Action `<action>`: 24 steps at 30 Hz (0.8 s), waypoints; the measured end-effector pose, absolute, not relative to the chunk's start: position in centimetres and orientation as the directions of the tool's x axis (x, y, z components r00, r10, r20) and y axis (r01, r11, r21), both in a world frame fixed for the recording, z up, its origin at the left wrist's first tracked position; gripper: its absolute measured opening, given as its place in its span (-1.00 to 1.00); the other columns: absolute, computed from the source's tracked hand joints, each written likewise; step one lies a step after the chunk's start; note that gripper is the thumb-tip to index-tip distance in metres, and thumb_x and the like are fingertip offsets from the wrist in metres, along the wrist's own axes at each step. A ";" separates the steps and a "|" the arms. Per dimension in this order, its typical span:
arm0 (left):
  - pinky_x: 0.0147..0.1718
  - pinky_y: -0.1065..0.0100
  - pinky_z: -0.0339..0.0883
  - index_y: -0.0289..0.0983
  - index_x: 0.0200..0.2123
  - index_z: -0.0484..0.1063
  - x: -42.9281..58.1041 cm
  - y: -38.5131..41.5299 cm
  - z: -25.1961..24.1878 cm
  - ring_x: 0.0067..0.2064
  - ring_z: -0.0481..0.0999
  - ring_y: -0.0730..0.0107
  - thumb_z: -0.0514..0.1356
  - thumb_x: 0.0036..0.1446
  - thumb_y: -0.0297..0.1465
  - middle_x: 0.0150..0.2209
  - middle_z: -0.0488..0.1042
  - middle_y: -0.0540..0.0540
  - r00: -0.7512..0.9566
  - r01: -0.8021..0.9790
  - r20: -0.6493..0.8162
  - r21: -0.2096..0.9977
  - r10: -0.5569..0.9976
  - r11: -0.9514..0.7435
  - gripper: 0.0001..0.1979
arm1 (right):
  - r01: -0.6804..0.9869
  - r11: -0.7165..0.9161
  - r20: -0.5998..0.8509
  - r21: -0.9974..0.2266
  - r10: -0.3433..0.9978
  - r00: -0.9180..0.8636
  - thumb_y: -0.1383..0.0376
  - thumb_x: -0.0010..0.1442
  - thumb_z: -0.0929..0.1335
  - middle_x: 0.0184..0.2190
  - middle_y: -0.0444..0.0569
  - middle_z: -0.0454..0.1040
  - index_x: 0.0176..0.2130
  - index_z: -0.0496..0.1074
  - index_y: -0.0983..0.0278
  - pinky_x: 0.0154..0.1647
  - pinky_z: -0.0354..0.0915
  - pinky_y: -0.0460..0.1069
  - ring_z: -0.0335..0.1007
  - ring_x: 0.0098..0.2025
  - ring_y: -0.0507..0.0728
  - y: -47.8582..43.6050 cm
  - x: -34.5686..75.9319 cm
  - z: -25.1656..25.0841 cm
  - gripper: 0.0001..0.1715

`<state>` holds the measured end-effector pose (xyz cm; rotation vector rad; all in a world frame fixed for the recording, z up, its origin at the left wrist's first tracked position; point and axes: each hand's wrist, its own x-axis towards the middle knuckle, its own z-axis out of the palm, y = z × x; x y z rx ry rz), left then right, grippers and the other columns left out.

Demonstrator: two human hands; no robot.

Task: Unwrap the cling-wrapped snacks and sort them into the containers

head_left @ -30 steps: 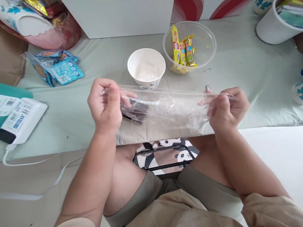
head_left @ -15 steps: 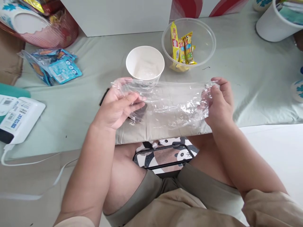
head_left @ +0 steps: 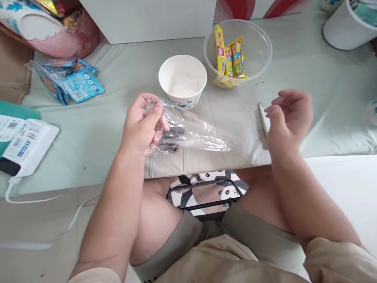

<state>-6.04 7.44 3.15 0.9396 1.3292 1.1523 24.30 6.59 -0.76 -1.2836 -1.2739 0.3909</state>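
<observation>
A clear plastic film [head_left: 203,131] hangs from my left hand [head_left: 144,124], whose fingers are closed on one end of it. Its loose end trails rightward, blurred, over the table front. My right hand [head_left: 290,120] is off the film, with curled fingers apart and nothing between them. Beside its fingertips lies a slim white stick-like item [head_left: 264,118], partly covered by the hand. Behind the film stands a white paper bowl [head_left: 182,80] with something pale and see-through inside. A dark object [head_left: 172,137] shows through the film near my left hand.
A clear plastic bowl [head_left: 259,65] holds several yellow snack packets [head_left: 229,59]. Blue packets [head_left: 79,84] lie at the left, near a white device [head_left: 35,145] with a cable. A white container [head_left: 341,29] stands at the back right. A panda-patterned item [head_left: 218,192] sits between the knees.
My right hand has let go of the plastic film and moved right. The film, stretched between both hands before, now hangs from my left hand alone. The slim white item has come into view.
</observation>
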 end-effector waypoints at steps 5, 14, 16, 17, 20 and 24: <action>-0.88 0.41 -0.36 -0.13 -0.30 0.29 -5.1 6.8 3.7 -0.88 0.03 0.59 0.46 0.05 -0.07 -0.68 0.49 0.13 0.349 -0.184 -0.172 0.951 0.921 0.247 -0.56 | 0.079 0.376 0.357 -0.923 0.915 -0.190 -0.09 0.22 0.47 -0.12 0.01 0.60 0.03 0.47 0.14 0.04 0.46 0.10 0.57 -0.06 0.16 6.8 22.8 0.4 -0.48; -0.74 0.49 0.10 -0.16 -0.22 0.37 -4.8 7.9 3.2 -0.66 0.38 0.50 0.47 0.02 -0.19 -0.59 0.51 0.10 0.148 -0.372 -0.189 0.899 0.971 0.232 -0.61 | -0.035 -0.180 -0.119 -0.983 0.768 -0.629 0.07 0.27 0.49 -0.58 -0.17 0.46 -0.41 0.38 0.25 -0.55 0.26 -0.09 0.35 -0.56 -0.03 4.6 19.8 1.8 -0.61; -0.46 0.42 0.45 -0.18 -0.18 0.39 -4.6 7.7 3.3 -0.40 0.60 0.39 0.42 0.05 -0.04 -0.39 0.63 -0.01 0.123 -0.508 -0.202 0.829 0.972 0.236 -0.55 | -0.183 -0.201 -0.085 -0.962 0.862 -0.499 0.00 0.25 0.49 -0.57 -0.18 0.46 -0.40 0.40 0.22 -0.50 0.33 -0.07 0.38 -0.55 -0.01 4.4 20.2 1.2 -0.59; -0.30 0.34 0.54 -0.20 -0.14 0.42 -4.3 7.4 3.3 -0.24 0.66 0.30 0.40 0.03 0.06 -0.26 0.66 -0.08 0.169 -0.539 -0.219 0.796 0.961 0.276 -0.47 | -0.228 -0.201 -0.088 -0.953 0.900 -0.427 -0.04 0.23 0.50 -0.56 -0.19 0.44 -0.40 0.41 0.21 -0.49 0.34 -0.05 0.37 -0.54 -0.01 4.4 20.3 1.0 -0.57; -0.04 0.09 0.56 -0.18 0.03 0.46 -2.9 6.2 2.7 0.09 0.63 -0.07 0.37 -0.16 0.29 0.01 0.64 -0.21 0.390 -0.468 -0.249 0.776 0.887 0.423 -0.15 | -0.268 -0.192 -0.123 -0.944 0.960 -0.253 -0.10 0.12 0.55 -0.54 -0.20 0.36 -0.40 0.42 0.18 -0.41 0.37 -0.02 0.33 -0.50 0.00 4.3 20.0 0.1 -0.52; 0.15 -0.05 0.46 -0.10 0.20 0.37 -1.3 5.4 1.4 0.21 0.56 -0.19 0.52 -0.25 0.14 0.09 0.61 -0.21 0.544 -0.379 -0.164 0.827 0.823 0.416 -0.03 | -0.191 -0.114 -0.092 -0.975 0.988 -0.122 -0.11 0.11 0.55 -0.47 -0.17 0.42 -0.37 0.46 0.19 -0.30 0.37 0.00 0.35 -0.41 0.01 4.3 19.3 -0.5 -0.53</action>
